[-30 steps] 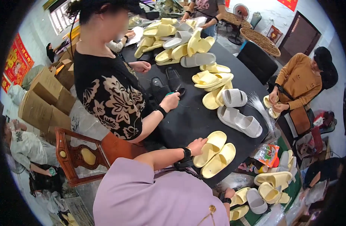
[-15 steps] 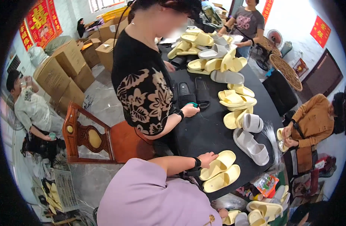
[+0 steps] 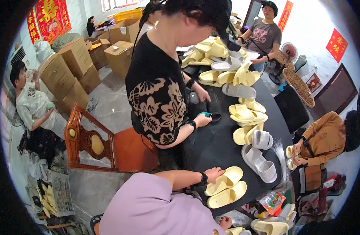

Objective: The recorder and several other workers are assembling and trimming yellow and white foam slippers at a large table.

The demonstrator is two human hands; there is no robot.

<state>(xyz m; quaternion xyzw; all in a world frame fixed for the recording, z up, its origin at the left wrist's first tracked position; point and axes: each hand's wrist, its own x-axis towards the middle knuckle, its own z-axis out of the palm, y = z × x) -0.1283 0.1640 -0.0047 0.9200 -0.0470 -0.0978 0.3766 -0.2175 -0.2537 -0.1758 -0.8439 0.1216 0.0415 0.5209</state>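
A pair of pale yellow slippers (image 3: 227, 194) lies side by side at the near corner of the black-covered table (image 3: 211, 150). My left hand (image 3: 214, 174), a black band at its wrist, rests against the end of the farther slipper with its fingers stretched out. Below the table edge, my right hand (image 3: 226, 222) shows only in part, close to clear plastic wrapping (image 3: 239, 218). What its fingers do is hidden. More yellow slippers (image 3: 269, 227) lie just to the right of that hand.
A co-worker in a black flowered top (image 3: 158, 102) works on black slippers (image 3: 214, 116) with a green-handled tool. Yellow and grey slippers (image 3: 260, 162) line the table. A wooden chair (image 3: 135, 150) stands left. Another person in brown (image 3: 327, 133) sits right, holding yellow slippers.
The view has shifted slightly. My right hand shows more, slightly further left; my left stays at the yellow slippers. The co-worker's other hand has come to the black slippers. The person far left lowers a cup.
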